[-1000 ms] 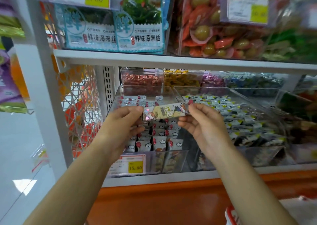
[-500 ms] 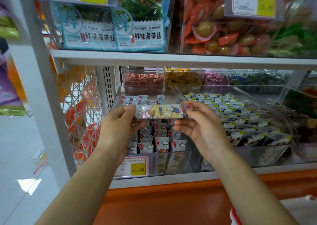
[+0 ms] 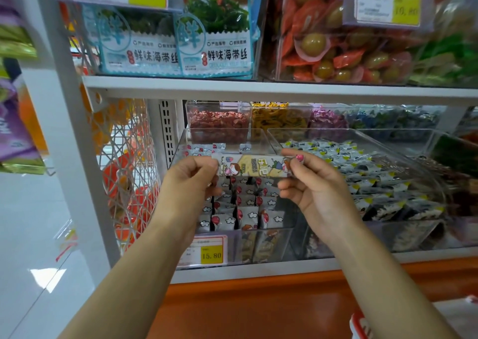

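In the head view, the left hand [image 3: 190,183] and the right hand [image 3: 313,191] are meeting at the centre of the frame, each pinching one end of a long packet [image 3: 252,166]. The left thumb and curled fingers are closing on the packet's left end; the right thumb and forefinger are nipping its right end, with the other right fingers curling loosely below it. The packet is lying level between the hands, printed face toward the camera, and hanging in the air above a clear bin [image 3: 261,244] in the middle of the frame. Small white packets [image 3: 248,214] are standing in rows inside that bin, just under the hands. A yellow price tag [image 3: 210,254] reading 15.80 is sitting on the bin's front, lower centre. A second clear bin [image 3: 413,142] with dark and white packets is sitting just beside it, at centre right. A white shelf [image 3: 258,89] is running across the upper half of the frame, and blue seaweed packs [image 3: 214,51] are standing on it at the upper left.
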The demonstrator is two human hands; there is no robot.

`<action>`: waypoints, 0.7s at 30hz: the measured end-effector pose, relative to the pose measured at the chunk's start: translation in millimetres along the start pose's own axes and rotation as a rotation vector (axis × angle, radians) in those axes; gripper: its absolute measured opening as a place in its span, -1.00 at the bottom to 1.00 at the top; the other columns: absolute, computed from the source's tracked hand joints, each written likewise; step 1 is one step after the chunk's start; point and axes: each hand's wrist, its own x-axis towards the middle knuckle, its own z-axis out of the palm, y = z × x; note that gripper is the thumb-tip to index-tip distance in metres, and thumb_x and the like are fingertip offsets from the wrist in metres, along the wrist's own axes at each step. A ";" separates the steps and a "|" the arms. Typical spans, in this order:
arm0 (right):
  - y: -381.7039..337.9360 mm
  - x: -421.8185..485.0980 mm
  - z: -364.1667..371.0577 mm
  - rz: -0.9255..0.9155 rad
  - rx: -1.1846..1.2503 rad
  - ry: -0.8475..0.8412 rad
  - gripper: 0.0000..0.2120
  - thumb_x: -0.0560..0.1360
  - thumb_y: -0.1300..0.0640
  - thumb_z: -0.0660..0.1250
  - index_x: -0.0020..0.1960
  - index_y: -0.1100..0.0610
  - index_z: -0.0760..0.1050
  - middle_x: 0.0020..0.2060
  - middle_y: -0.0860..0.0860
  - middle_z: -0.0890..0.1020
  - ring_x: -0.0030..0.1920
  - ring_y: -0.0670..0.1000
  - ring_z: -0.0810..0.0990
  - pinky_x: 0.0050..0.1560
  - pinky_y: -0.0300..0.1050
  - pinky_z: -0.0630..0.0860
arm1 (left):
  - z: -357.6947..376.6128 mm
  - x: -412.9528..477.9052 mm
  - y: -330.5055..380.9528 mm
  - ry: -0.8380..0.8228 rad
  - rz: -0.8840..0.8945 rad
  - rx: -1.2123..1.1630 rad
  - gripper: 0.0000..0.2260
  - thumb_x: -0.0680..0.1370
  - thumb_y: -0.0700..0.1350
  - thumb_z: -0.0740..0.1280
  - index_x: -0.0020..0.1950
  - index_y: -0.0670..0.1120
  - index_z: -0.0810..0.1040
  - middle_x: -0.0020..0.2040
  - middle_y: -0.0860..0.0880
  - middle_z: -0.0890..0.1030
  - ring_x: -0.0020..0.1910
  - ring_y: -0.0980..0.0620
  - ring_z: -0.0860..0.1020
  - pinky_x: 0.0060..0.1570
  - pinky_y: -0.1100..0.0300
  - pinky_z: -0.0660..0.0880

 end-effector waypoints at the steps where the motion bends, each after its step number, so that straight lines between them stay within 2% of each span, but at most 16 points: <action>1: 0.5 0.1 0.1 0.001 0.003 0.003 -0.79 0.54 0.32 0.19 0.05 0.16 0.57 -0.38 -0.05 0.62 -0.40 -0.05 0.62 -0.40 -0.26 0.56 | -0.1 0.0 0.4 -0.004 -0.026 -0.031 -0.77 0.57 -0.22 0.25 -0.29 -0.08 0.51 -0.43 0.08 0.49 -0.45 0.17 0.46 -0.42 0.35 0.47; 3: 1.4 0.3 0.5 0.000 0.002 0.015 -0.76 0.55 0.34 0.18 0.02 0.14 0.58 -0.40 -0.04 0.63 -0.38 -0.03 0.63 -0.38 -0.24 0.57 | 0.0 0.3 1.3 -0.033 -0.101 -0.158 -0.77 0.58 -0.25 0.22 -0.26 -0.09 0.49 -0.45 0.06 0.48 -0.48 0.15 0.43 -0.51 0.33 0.42; 5: 1.9 0.9 0.5 -0.009 -0.009 0.028 -0.76 0.56 0.32 0.17 0.00 0.13 0.60 -0.38 -0.03 0.64 -0.37 -0.01 0.63 -0.36 -0.22 0.58 | 0.0 0.4 1.5 -0.070 -0.141 -0.228 -0.79 0.58 -0.27 0.21 -0.23 -0.12 0.48 -0.44 0.03 0.49 -0.47 0.13 0.47 -0.49 0.34 0.45; 9: 3.1 1.6 -1.5 -0.065 -0.123 0.060 -0.88 0.50 0.16 0.29 -0.06 0.11 0.60 -0.26 -0.10 0.65 -0.34 0.02 0.64 -0.36 -0.15 0.59 | -3.2 2.1 -2.1 -0.118 -0.069 -0.106 -0.89 0.55 -0.35 0.22 -0.11 -0.18 0.48 -0.32 -0.07 0.53 -0.40 0.09 0.58 -0.34 0.31 0.54; 11: 4.3 1.9 -2.3 -0.096 -0.218 0.070 -0.88 0.51 0.25 0.29 -0.02 0.10 0.58 -0.18 -0.08 0.64 -0.33 0.00 0.64 -0.30 -0.12 0.61 | -4.7 3.1 -2.2 -0.131 -0.035 -0.039 -0.87 0.55 -0.37 0.22 -0.09 -0.18 0.48 -0.30 -0.09 0.56 -0.36 0.05 0.61 -0.30 0.30 0.55; 13: 4.4 1.9 -1.8 -0.113 -0.260 0.070 -0.79 0.52 0.32 0.27 0.03 0.06 0.57 -0.03 0.01 0.62 -0.27 0.03 0.65 -0.22 -0.08 0.63 | -5.2 3.6 -0.4 -0.134 -0.033 -0.013 -0.83 0.56 -0.40 0.19 -0.11 -0.16 0.48 -0.29 -0.10 0.61 -0.33 0.02 0.63 -0.30 0.29 0.56; 15: 3.4 0.9 -0.8 -0.137 -0.327 0.058 -0.73 0.52 0.34 0.25 0.04 0.01 0.57 0.04 0.02 0.60 -0.21 0.02 0.67 -0.15 -0.04 0.64 | -5.8 4.0 2.9 -0.150 -0.065 -0.069 -0.79 0.54 -0.43 0.15 -0.10 -0.16 0.48 -0.15 -0.15 0.64 -0.23 -0.01 0.66 -0.31 0.26 0.56; 18: 4.1 -1.2 0.3 -0.153 -0.465 0.028 -0.70 0.51 0.33 0.25 0.04 -0.03 0.58 0.03 -0.05 0.62 -0.18 -0.01 0.67 -0.06 0.01 0.63 | -6.4 4.4 4.7 -0.209 -0.073 -0.118 -0.87 0.54 -0.33 0.22 -0.03 -0.13 0.50 -0.03 -0.16 0.63 -0.09 -0.07 0.66 -0.25 0.22 0.57; 21: 5.1 -3.6 4.3 -0.174 -0.476 0.006 -0.81 0.49 0.25 0.32 -0.04 -0.01 0.61 -0.11 -0.08 0.65 -0.15 -0.08 0.65 -0.14 -0.14 0.62 | -7.0 3.6 1.4 -0.218 -0.018 0.001 -0.79 0.53 -0.23 0.30 0.15 -0.08 0.53 0.06 -0.14 0.59 -0.08 -0.01 0.66 -0.15 0.24 0.58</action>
